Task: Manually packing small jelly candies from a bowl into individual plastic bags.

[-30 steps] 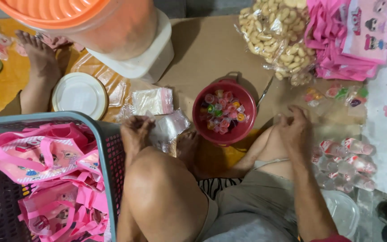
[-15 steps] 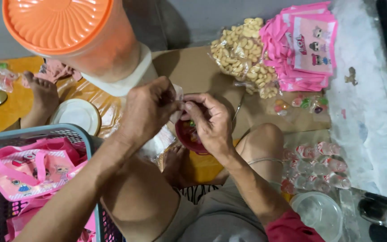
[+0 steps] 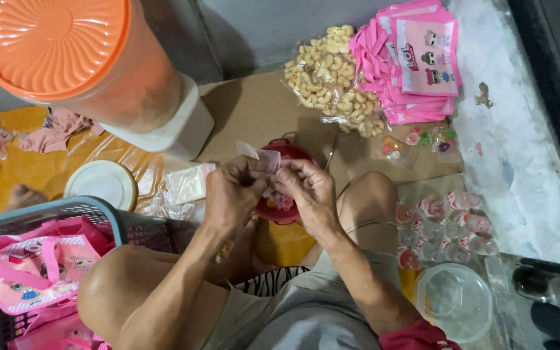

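Observation:
My left hand and my right hand are raised together over a red bowl of small coloured candies. Both pinch a small clear plastic bag between their fingertips. The hands hide most of the bowl. I sit on the floor with my knees spread to either side of the bowl.
A large orange-lidded container stands at back left. A bag of cashews and a stack of pink packets lie at the back. A basket holds pink bags at left. Filled small bags and a clear tub lie at right.
A second ago my hands were down near my knees and the bowl was uncovered. They rose and met over the bowl, and now hold the small clear bag.

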